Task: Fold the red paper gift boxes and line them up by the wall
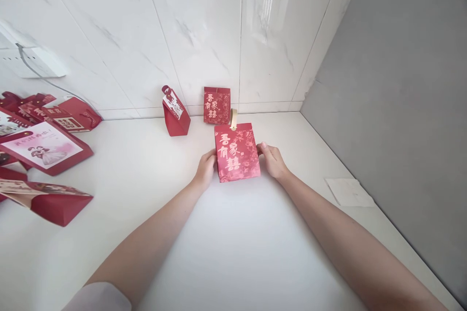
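Note:
Between my two hands is a red gift box (239,153) with pale gold Chinese characters, a floral pattern and a cream strap looped at its top. My left hand (206,170) grips its left side, the fingertips hidden behind it. On the opposite side my right hand (273,159) pinches the edge, thumb toward the front. Just behind stands a matching red box (217,106) near the wall, without a visible strap. To its left is a narrow red box (176,112) with a looped handle and a white printed panel.
Several red gift boxes crowd the left side, among them one with a pink couple picture (44,146) and one tilted box (62,204). A white tissue (349,192) lies by the grey panel (401,107) on the right. A cable (47,80) hangs from the wall socket (40,63).

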A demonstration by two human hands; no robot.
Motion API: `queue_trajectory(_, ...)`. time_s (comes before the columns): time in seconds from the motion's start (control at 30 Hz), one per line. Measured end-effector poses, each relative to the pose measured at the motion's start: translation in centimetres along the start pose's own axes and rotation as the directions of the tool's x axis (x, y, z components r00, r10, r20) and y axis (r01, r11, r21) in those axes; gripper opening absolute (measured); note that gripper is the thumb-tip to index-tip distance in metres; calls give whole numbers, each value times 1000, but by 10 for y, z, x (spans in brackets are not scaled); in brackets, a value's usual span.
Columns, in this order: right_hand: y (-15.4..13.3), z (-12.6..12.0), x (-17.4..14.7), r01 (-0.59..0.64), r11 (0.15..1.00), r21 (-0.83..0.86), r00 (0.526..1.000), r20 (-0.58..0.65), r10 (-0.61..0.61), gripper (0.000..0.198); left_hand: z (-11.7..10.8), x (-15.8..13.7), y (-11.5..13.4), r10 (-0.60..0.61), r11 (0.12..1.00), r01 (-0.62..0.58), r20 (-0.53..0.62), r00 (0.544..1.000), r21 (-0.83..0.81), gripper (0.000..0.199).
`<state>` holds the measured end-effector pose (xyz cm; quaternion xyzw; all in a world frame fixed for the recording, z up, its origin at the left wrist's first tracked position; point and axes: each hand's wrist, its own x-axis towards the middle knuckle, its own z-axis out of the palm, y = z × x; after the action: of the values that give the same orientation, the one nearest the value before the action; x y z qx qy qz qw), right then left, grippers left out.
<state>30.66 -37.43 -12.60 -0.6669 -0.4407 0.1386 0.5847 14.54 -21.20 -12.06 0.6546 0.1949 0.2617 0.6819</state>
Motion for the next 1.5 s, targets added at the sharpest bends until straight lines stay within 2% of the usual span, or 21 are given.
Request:
queue_trajectory(0.13,0,-3,3,2,998,69,994,-108,5,63,-6,6,1,123,992,-111,-241,963,62,43)
queue_trajectory(0.2,-1,-2,5,-9,990,144,997,-78,21,61,-6,5,2,141,990,-128,-269,953,67,51)
queue_trajectory(0.3,-4,4,7,-85,957,277,995,78,65,57,-1,1,3,138,989,-129,-155,978,69,55)
queue_trajectory(0.37,-7,9,7,-143,929,342,987,124,106,53,3,-1,3,138,987,-133,-52,989,93,56)
queue_trajectory(0.43,-11,12,6,-136,906,401,990,78,114,47,5,-2,5,147,985,-147,1,989,85,59)
queue_trajectory(0.5,-18,15,3,-62,903,424,998,-1,69,41,2,1,10,161,985,-161,0,987,65,61)
queue_trajectory(0.6,-32,20,-8,45,927,371,999,-42,-32,39,-13,8,30,139,984,-131,-56,989,119,61)
queue_trajectory(0.67,-43,28,-18,67,940,335,997,20,-78,40,-28,11,49,70,983,-50,-110,991,175,52)
queue_trajectory(0.73,-52,39,-31,76,950,302,981,146,-125,40,-46,10,72,-33,982,57,-130,991,183,43)
queue_trajectory(0.8,-57,51,-42,124,969,214,947,266,-180,40,-63,6,93,-128,966,145,-91,988,214,43)
queue_trajectory(0.87,-59,61,-50,229,972,57,909,345,-234,42,-75,0,112,-224,922,225,-40,974,313,52)
queue_trajectory(0.93,-58,65,-54,372,924,-89,857,415,-305,43,-80,-7,126,-304,861,282,-17,953,424,57)
queue_trajectory(1.03,-54,63,-52,498,848,-184,804,465,-371,43,-68,-16,139,-293,810,268,-36,955,522,57)
queue_trajectory(1.17,-46,56,-50,466,857,-218,829,446,-338,43,-25,-25,142,-125,709,163,-105,987,686,53)
queue_trajectory(1.27,-43,55,-52,459,852,-252,837,446,-319,43,-1,-30,140,0,621,165,-211,978,766,37)
queue_trajectory(1.37,-43,56,-55,503,820,-272,815,467,-345,42,-3,-44,146,22,620,177,-242,970,764,26)
queue_trajectory(1.43,-43,57,-56,553,785,-278,785,490,-379,40,-15,-62,154,-36,673,211,-254,967,708,23)
queue_trajectory(1.5,-43,58,-56,593,753,-283,759,509,-406,39,-30,-86,163,-148,718,284,-259,954,636,20)
